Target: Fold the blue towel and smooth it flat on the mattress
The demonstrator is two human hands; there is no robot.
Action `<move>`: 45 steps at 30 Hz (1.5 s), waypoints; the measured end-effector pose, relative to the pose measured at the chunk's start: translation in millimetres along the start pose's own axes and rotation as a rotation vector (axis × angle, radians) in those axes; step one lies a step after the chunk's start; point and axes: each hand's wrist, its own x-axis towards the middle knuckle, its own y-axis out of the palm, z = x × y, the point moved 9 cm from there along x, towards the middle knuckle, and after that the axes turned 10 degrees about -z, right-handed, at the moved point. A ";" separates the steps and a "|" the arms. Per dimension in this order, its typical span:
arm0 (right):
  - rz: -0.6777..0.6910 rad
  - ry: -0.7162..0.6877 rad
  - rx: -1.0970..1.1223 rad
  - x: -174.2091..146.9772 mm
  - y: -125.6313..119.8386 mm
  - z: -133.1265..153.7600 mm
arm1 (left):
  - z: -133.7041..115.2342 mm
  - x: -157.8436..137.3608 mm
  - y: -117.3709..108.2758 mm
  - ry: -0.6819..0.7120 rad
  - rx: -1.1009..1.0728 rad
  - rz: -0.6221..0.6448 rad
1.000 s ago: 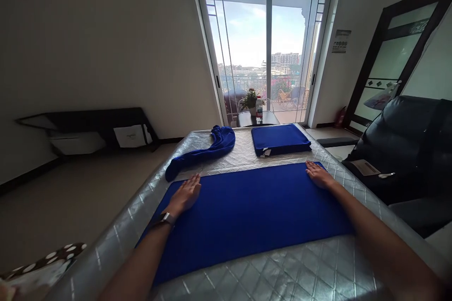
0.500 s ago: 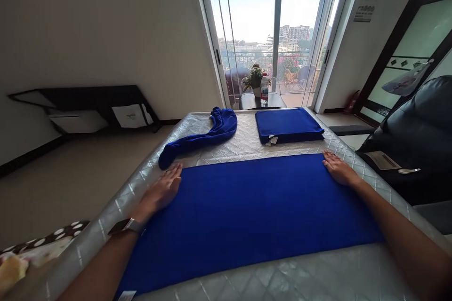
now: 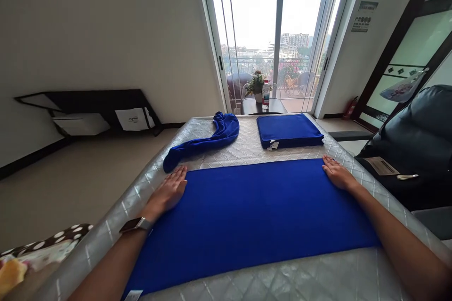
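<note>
- Blue cloth (image 3: pixel 254 216): oblong, flat, smooth.
- White label (image 3: pixel 134 295) (partly out of view) at its seven o'clock corner.
- Lies on a silver quilted cover (image 3: pixel 293 278), long sides running roughly nine to three o'clock.

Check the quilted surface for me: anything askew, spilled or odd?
One thing: the crumpled blue cloth lies twisted and bunched at the far left, just beyond the left hand. It looks untidy compared with the flat blue cloth and the neatly folded blue stack at far right. No spill or damage shows.
</note>
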 end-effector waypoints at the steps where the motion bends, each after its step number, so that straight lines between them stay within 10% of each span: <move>1: 0.004 0.008 -0.004 -0.3 -1.8 0.6 | -1.8 -0.5 -2.5 -0.003 -0.006 -0.005; 8: -0.108 0.012 -0.006 -8.2 -41.6 50.3 | -54.3 -4.2 -25.2 0.025 -0.064 -0.119; 15: -0.105 -0.199 0.246 -11.6 -60.2 238.3 | -237.5 -8.5 -7.2 0.281 -0.168 -0.135; 19: -0.070 -0.290 0.345 -6.0 -42.9 293.5 | -304.4 -15.2 4.2 0.358 -0.150 -0.101; 45: -0.116 -0.287 0.310 0.6 -9.5 284.1 | -309.2 -17.2 21.4 0.403 -0.081 0.015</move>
